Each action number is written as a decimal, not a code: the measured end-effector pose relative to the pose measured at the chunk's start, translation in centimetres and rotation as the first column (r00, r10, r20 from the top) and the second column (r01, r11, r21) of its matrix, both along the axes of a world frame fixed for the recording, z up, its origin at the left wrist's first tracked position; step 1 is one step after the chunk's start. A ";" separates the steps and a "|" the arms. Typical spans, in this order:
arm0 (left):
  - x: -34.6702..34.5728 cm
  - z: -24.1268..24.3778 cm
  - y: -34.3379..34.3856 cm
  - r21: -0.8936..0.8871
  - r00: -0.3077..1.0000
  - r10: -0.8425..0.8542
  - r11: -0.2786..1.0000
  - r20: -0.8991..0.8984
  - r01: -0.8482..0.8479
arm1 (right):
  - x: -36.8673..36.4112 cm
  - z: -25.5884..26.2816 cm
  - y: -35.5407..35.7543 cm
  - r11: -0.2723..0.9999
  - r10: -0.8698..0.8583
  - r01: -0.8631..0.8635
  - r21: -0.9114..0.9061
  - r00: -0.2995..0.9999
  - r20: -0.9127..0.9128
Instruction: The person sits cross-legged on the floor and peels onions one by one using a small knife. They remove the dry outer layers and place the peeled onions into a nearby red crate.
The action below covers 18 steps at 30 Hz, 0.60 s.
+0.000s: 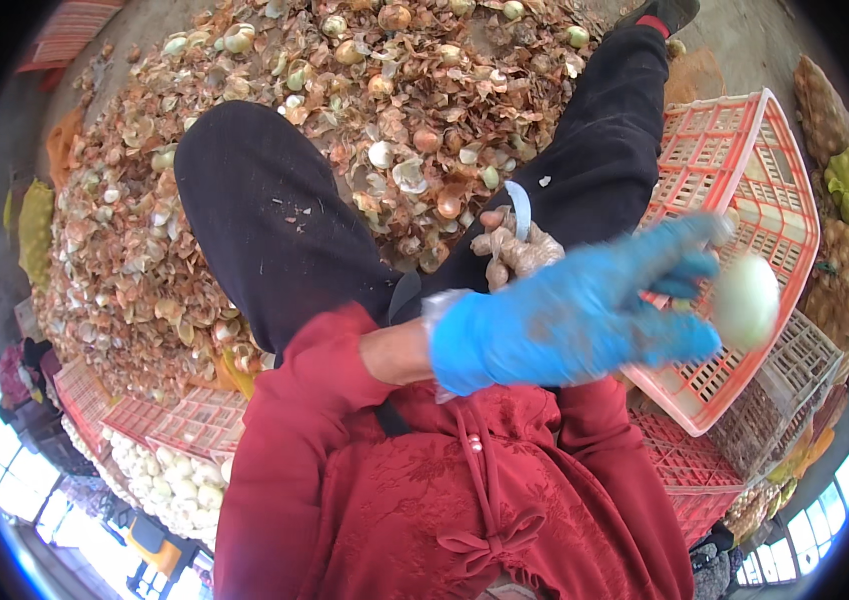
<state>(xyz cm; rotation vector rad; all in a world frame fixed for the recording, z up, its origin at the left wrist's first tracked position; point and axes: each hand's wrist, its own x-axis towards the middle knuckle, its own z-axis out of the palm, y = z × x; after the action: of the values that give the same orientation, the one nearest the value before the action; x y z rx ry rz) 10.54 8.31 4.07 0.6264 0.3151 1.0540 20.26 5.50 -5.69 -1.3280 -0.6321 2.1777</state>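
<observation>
My left hand (pixel 582 307), in a soiled blue glove, stretches across my body to the right, with its fingers spread and blurred. Just beyond the fingertips is a peeled pale onion (pixel 746 302), which looks apart from the fingers. Behind the onion, a red-and-white plastic crate (pixel 706 154) stands tilted at my right side. My right hand (pixel 522 251), in a thin translucent glove, is above my right thigh and partly hidden by the left arm. It grips a small knife (pixel 520 210) whose curved blade points up; the handle is hidden.
A wide heap of onion skins (pixel 169 247) with loose onions covers the floor around my legs. Peeled onions (pixel 169 480) fill a container at the lower left, beside red crates (pixel 199 420). More crates (pixel 784 397) and mesh sacks of onions (pixel 837 277) stand at right.
</observation>
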 end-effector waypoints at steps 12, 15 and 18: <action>-11.8 -20.5 14.8 0.061 0.257 0.181 0.908 -0.949 -0.415 | -1.3 2.1 2.7 0.972 -0.018 0.020 -0.236 1.000 0.012; -14.6 -22.7 17.8 0.050 0.172 0.165 0.847 -0.971 -0.530 | -0.8 1.8 3.4 0.955 -0.060 0.051 -0.294 0.998 -0.020; -18.3 -26.2 19.7 0.081 0.161 0.247 0.744 -0.956 -0.664 | -1.1 1.8 4.1 0.943 -0.080 0.067 -0.326 0.996 -0.028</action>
<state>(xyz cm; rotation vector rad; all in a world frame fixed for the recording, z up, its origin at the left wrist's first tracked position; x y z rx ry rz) -7.75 28.03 -22.15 0.7652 1.8813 1.0522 19.13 9.59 -3.88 -1.4376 -0.2063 2.3106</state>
